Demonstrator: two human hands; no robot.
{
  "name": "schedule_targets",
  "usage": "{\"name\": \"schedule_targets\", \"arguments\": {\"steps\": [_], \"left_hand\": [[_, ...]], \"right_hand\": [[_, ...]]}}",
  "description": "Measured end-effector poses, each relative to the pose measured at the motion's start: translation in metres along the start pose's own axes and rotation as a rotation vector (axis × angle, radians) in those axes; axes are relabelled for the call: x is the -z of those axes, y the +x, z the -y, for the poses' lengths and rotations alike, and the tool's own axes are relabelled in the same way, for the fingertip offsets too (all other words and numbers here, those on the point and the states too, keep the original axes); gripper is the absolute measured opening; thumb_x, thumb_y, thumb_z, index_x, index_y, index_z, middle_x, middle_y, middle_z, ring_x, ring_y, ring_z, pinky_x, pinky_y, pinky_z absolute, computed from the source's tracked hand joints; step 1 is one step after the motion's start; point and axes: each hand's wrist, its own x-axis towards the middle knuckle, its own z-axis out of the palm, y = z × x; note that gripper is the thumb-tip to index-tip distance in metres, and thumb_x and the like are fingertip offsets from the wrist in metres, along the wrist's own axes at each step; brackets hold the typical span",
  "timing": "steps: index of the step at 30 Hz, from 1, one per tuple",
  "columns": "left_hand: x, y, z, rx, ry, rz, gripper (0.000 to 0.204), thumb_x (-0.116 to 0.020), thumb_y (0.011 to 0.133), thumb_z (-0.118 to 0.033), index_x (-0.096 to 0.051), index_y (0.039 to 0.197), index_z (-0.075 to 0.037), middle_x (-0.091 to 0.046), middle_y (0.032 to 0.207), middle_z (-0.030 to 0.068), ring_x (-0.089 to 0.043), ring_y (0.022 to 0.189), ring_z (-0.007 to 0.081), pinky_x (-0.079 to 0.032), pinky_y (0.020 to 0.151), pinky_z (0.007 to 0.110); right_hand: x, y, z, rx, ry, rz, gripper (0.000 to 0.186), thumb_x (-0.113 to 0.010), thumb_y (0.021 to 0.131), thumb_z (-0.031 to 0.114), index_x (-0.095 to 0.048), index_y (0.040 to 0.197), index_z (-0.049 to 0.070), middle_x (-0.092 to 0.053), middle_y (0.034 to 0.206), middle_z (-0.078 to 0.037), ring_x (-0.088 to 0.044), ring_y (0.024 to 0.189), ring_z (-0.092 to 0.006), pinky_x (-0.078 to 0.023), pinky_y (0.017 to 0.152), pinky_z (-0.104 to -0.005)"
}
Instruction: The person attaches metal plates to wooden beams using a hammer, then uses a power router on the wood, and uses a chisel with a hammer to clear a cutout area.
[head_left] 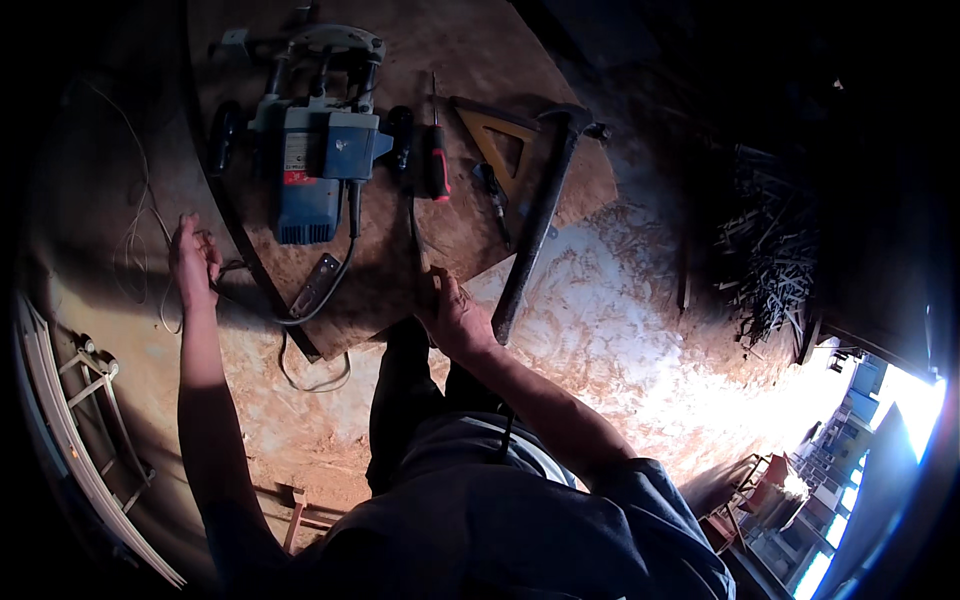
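My left hand (194, 262) is beyond the table's left edge, its fingers curled; whatever they may hold is too dark to make out. The dark power cord (330, 292) of a blue plunge router (318, 160) loops across toward that hand. At the table's near edge my right hand (459, 318) is closed around the lower end of a slim tool with a wooden handle (421, 262), whose narrow dark part points away from me. The router lies on its side. Right of it are a red-and-black screwdriver (438, 165) and a yellow triangular square (498, 145).
A long-handled hammer (545, 220) lies slanting at the table's right. A small dark pen-like tool (495, 205) and a dark flat piece with holes (317, 283) are on the brown tabletop (385, 280). Wood scraps (770, 240) are piled at right; a white frame (95, 400) stands left.
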Motion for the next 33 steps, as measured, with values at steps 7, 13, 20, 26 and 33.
{"name": "schedule_targets", "arguments": {"steps": [7,13,20,26,33], "left_hand": [[0.011,-0.090,0.063,-0.032,-0.003,-0.083,0.031,-0.057,0.096,-0.041,-0.063,0.106,-0.012,-0.053,0.066,-0.0031,-0.045,0.047,0.0042,-0.029,0.042,0.018],[0.008,-0.201,0.128,-0.105,0.277,-0.050,0.031,-0.057,0.097,-0.025,-0.061,0.116,-0.001,-0.060,0.083,0.0025,-0.053,0.066,0.0099,-0.042,0.058,0.024],[-0.031,-0.304,0.087,-0.263,0.406,0.096,0.034,-0.059,0.087,-0.006,-0.059,0.121,-0.002,-0.064,0.098,0.0081,-0.059,0.088,0.0152,-0.049,0.076,0.030],[-0.101,-0.343,0.058,0.083,0.423,0.393,0.034,-0.060,0.088,-0.025,-0.063,0.110,0.001,-0.067,0.103,0.0209,-0.067,0.091,0.0337,-0.051,0.077,0.039],[-0.047,-0.364,0.083,0.242,0.051,0.073,0.025,-0.054,0.097,-0.016,-0.051,0.118,-0.004,-0.053,0.063,-0.0009,-0.050,0.045,0.0093,-0.038,0.036,0.025]], "right_hand": [[0.031,-0.011,0.000,-0.063,0.415,0.248,0.024,-0.057,0.095,0.024,-0.056,0.102,0.001,-0.063,0.069,-0.009,-0.065,0.063,-0.0190,-0.049,0.055,-0.0335],[0.038,-0.044,-0.020,0.181,0.602,0.137,0.023,-0.060,0.093,0.025,-0.064,0.085,0.005,-0.059,0.060,-0.011,-0.064,0.058,-0.0244,-0.047,0.052,-0.0375],[0.055,-0.080,0.000,0.319,0.389,0.057,0.016,-0.063,0.089,0.025,-0.063,0.081,0.011,-0.059,0.063,-0.009,-0.060,0.057,-0.0272,-0.046,0.052,-0.0408],[0.070,-0.098,0.037,0.497,0.178,0.444,0.029,-0.062,0.092,0.017,-0.054,0.116,0.004,-0.062,0.098,-0.017,-0.064,0.090,-0.0333,-0.051,0.075,-0.0396],[0.097,-0.060,-0.040,0.327,0.213,0.116,0.020,-0.064,0.092,0.021,-0.065,0.100,0.002,-0.064,0.081,-0.012,-0.062,0.074,-0.0211,-0.051,0.066,-0.0352]]}}
